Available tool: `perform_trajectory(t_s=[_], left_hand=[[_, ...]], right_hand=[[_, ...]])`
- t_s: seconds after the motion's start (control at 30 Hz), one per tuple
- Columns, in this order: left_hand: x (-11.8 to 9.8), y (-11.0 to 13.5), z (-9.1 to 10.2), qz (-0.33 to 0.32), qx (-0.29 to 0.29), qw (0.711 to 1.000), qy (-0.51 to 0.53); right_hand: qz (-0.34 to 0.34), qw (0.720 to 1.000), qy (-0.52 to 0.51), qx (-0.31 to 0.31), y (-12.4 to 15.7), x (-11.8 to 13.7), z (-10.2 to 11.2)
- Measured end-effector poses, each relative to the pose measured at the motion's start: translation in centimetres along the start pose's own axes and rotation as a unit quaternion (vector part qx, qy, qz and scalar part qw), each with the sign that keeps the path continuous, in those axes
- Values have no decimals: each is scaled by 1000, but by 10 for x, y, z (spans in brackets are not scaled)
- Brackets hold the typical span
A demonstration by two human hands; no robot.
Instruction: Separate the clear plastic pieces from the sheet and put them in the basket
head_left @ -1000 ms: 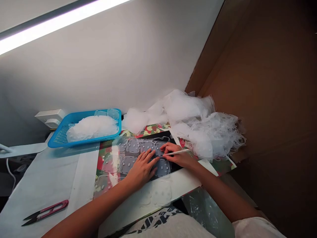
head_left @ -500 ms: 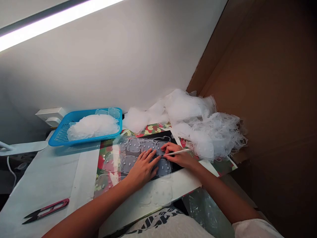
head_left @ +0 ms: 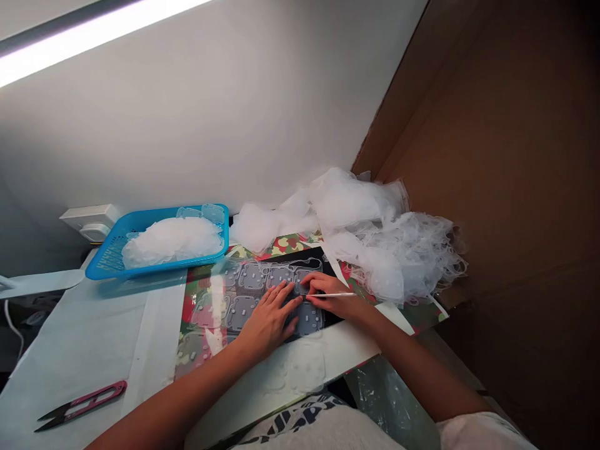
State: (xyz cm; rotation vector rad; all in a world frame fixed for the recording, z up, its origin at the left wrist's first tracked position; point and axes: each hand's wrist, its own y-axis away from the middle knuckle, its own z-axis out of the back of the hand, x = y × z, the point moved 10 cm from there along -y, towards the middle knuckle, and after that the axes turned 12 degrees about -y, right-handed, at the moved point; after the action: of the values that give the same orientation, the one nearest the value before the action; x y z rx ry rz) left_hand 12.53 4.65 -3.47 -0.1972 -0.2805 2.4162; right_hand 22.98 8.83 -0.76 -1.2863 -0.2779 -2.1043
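A clear plastic sheet (head_left: 244,294) of moulded square pieces lies on a black mat (head_left: 285,257) over a patterned cloth. My left hand (head_left: 269,319) rests flat on the sheet with fingers stretched out, pressing it down. My right hand (head_left: 330,294) is closed in a pinch around a thin white stick (head_left: 335,294), whose tip touches the sheet close to my left fingertips.
A blue basket (head_left: 140,220) with a heap of clear pieces stands at the back left. A big pile of white plastic scraps (head_left: 384,237) lies at the back right against a cardboard wall (head_left: 492,156). Pink thread snips (head_left: 77,406) lie at the front left.
My right hand has lowered slightly, so the stick lies flatter and its tip has shifted a little towards me. My left hand stays on the sheet.
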Motion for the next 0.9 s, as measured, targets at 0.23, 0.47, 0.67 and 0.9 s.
perform_trajectory(t_s=[0.23, 0.47, 0.67, 0.9], left_hand=[[0, 0, 2, 7, -2, 1000, 15], [0, -1, 0, 5, 2, 1000, 12], [0, -3, -1, 10, 14, 1000, 4], [7, -7, 7, 12, 29, 999, 36]], right_hand=[[8, 1000, 6, 15, 4, 1, 1], [91, 987, 127, -33, 9, 7, -14], [-30, 966, 78, -243, 22, -13, 42], [-134, 863, -36, -486, 91, -45, 100]])
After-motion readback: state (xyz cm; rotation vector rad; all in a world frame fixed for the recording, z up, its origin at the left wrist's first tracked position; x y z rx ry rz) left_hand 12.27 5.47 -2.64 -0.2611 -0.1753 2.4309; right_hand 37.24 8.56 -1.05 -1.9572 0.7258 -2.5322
